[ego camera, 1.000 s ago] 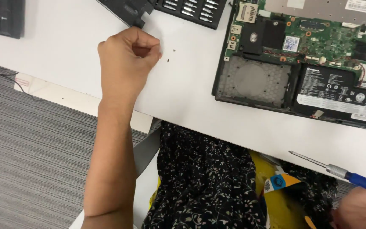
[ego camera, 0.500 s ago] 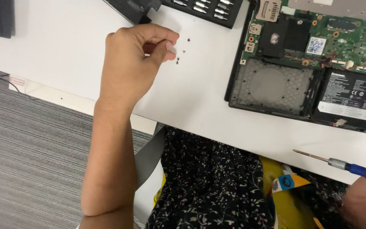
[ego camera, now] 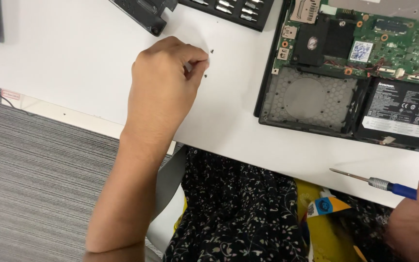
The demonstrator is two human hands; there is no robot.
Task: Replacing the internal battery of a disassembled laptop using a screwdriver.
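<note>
The left hand (ego camera: 163, 90) rests on the white desk (ego camera: 83, 68) with its fingers (ego camera: 197, 58) curled in and the thumb pinched against the forefinger; whether a screw sits in that pinch cannot be told. Just past the fingertips lie tiny dark screws (ego camera: 212, 51), loose on the bare desk, one nearly touching the tip and another a little below it. Beyond the fingers, toward the far edge of the desk, a black bit case (ego camera: 233, 10) with rows of silver bits lies open, and beside it a dark plastic part (ego camera: 141, 12) sits just above the knuckles. To the thumb side of the fingers, well apart across a bare strip of desk, lies an opened laptop (ego camera: 355, 77), its bottom cover off, showing a green circuit board (ego camera: 394, 46), an empty drive bay (ego camera: 311, 99) with a honeycomb pattern and a black battery (ego camera: 403, 111). The laptop's near-left corner is the closest hard edge on that side. Behind the wrist the near desk edge runs slantwise, with grey striped carpet (ego camera: 35, 194) beneath it and a dark flowered garment (ego camera: 238, 218) at the lap. The right hand (ego camera: 415, 221) is at the lower corner, off the desk edge, its fingers closed around the blue handle of a small screwdriver (ego camera: 379, 183) whose thin shaft points back over the desk rim toward the laptop's front.
</note>
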